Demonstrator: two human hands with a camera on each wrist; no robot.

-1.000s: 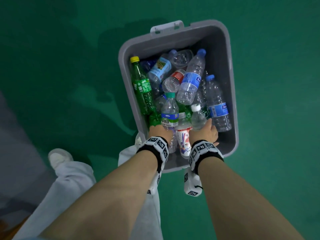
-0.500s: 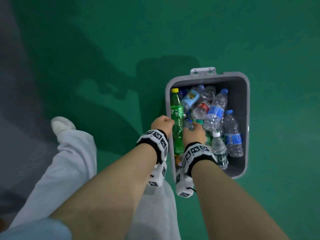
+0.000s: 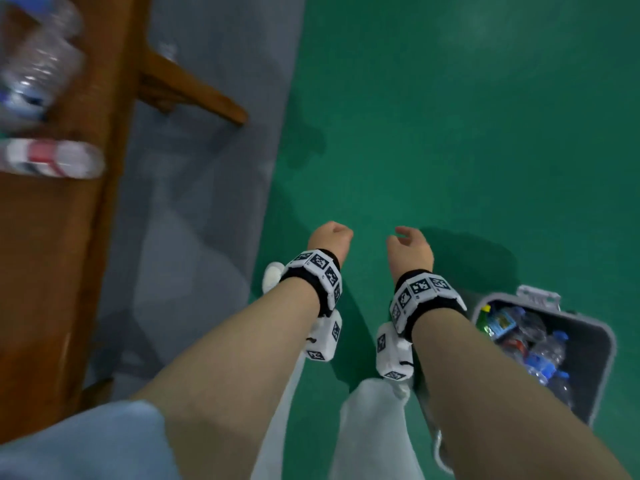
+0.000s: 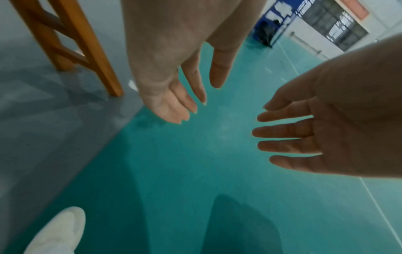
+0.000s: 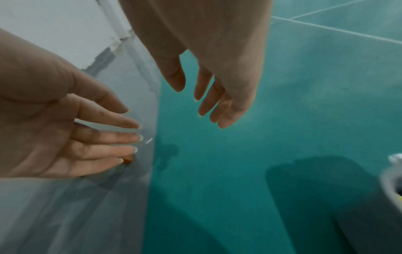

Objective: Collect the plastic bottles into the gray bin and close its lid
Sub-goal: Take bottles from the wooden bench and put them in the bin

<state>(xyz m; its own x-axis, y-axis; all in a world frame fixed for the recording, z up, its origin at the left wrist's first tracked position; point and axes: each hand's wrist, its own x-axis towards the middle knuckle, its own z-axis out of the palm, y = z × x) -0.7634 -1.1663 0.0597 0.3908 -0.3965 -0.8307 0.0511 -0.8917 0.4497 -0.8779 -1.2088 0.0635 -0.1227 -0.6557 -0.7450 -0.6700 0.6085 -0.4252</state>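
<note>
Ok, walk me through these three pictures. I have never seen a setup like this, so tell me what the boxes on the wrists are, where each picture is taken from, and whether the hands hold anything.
No machine here: a person wears cameras. The big picture comes from a camera on the head, looking down at both forearms. The white boxes strapped under the wrists are the other two cameras; each looks along its own hand.

The left hand and right hand hang over the green floor, fingers relaxed, holding nothing. Each wrist picture shows both hands empty.

At lower right stands the gray bin, lid off, with plastic bottles inside. At upper left a wooden table carries more bottles, blurred, so collecting is not finished.
</note>
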